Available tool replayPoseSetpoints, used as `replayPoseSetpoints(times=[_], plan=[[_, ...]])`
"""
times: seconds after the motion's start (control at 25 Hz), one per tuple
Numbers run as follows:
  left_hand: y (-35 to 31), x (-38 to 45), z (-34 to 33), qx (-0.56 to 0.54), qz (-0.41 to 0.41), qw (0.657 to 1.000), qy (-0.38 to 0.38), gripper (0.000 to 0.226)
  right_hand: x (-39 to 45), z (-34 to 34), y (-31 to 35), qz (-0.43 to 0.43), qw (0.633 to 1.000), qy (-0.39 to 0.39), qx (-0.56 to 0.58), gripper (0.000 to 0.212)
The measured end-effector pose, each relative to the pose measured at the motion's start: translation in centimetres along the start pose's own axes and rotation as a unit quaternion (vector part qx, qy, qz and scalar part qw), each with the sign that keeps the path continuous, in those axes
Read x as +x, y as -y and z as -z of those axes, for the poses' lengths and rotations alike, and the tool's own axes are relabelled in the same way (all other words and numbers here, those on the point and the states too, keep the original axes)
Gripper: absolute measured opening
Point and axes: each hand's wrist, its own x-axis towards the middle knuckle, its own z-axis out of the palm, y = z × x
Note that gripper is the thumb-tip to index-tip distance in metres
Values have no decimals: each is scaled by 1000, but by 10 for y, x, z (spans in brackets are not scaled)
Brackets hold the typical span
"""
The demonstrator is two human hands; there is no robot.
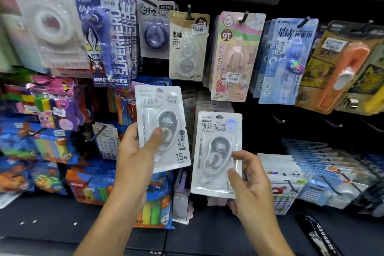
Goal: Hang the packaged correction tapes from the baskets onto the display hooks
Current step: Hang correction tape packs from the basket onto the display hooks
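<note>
My left hand (137, 151) grips a white packaged correction tape (162, 110) by its lower left side, thumb on the blister, holding it upright in front of the display. My right hand (249, 178) pinches a second, matching white correction tape pack (214, 137) at its lower right edge, a little lower and to the right. Both packs face me. Two bare black display hooks (278, 119) (332, 123) stick out of the dark panel to the right of the packs. No basket is in view.
Hanging correction tape packs fill the upper row: a beige pack (187, 48), a pink My Melody pack (234, 56), a blue pack (288, 62), an orange one (345, 72). Colourful stationery bags (49, 143) hang at left. Stacked card packs (311, 164) hang at lower right.
</note>
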Motion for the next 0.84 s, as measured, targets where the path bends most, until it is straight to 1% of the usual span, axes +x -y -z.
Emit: replayPoseSetpoints(times=[0.12, 0.2, 0.24, 0.32, 0.36, 0.4, 0.44, 0.48, 0.52, 0.56, 0.6, 0.64, 0.68, 0.72, 0.76, 0.8, 0.84], plan=[[0, -1, 0, 2, -20, 1000, 4, 18, 1, -4, 3, 14, 999, -24, -25, 41], [3, -2, -2, 7, -20, 1000, 10, 17, 7, -8, 6, -2, 999, -38, -18, 44], [4, -3, -3, 6, -20, 1000, 15, 17, 11, -10, 7, -18, 999, -33, -23, 44], [8, -2, -6, 18, -19, 999, 32, 17, 18, -13, 7, -63, 997, 4, -45, 44], [10, 0, -8, 33, -17, 998, 45, 17, 18, -14, 7, -62, 995, 23, -79, 45], [13, 2, -10, 48, -12, 997, 67, 17, 15, -17, 7, -34, 992, 34, -112, 47], [15, 3, -14, 58, -3, 994, 94, 18, 12, -19, 10, 6, 991, 49, -121, 51], [16, 5, -18, 67, 5, 989, 130, 19, 11, -22, 13, 37, 992, 71, -96, 55], [18, 6, -22, 74, 14, 982, 175, 21, 13, -25, 17, 43, 994, 91, -50, 57], [19, 6, -26, 88, 15, 973, 212, 22, 17, -26, 19, 39, 994, 99, -18, 55], [21, 6, -29, 113, 2, 967, 230, 21, 24, -25, 18, 39, 995, 88, -1, 53], [23, 8, -30, 168, -37, 962, 213, 20, 30, -24, 19, 42, 997, 65, 0, 52], [24, 12, -29, 254, -94, 948, 166, 20, 35, -22, 21, 48, 998, 46, -5, 53], [25, 16, -27, 346, -159, 918, 108, 26, 36, -19, 22, 47, 998, 30, -13, 54], [23, 21, -25, 401, -217, 888, 61, 35, 35, -15, 21, 38, 999, 15, -21, 54], [20, 26, -23, 424, -249, 870, 45, 44, 31, -12, 19, 28, 999, 4, -24, 54], [19, 32, -21, 434, -253, 863, 57, 52, 26, -9, 15, 19, 999, -1, -26, 53]])
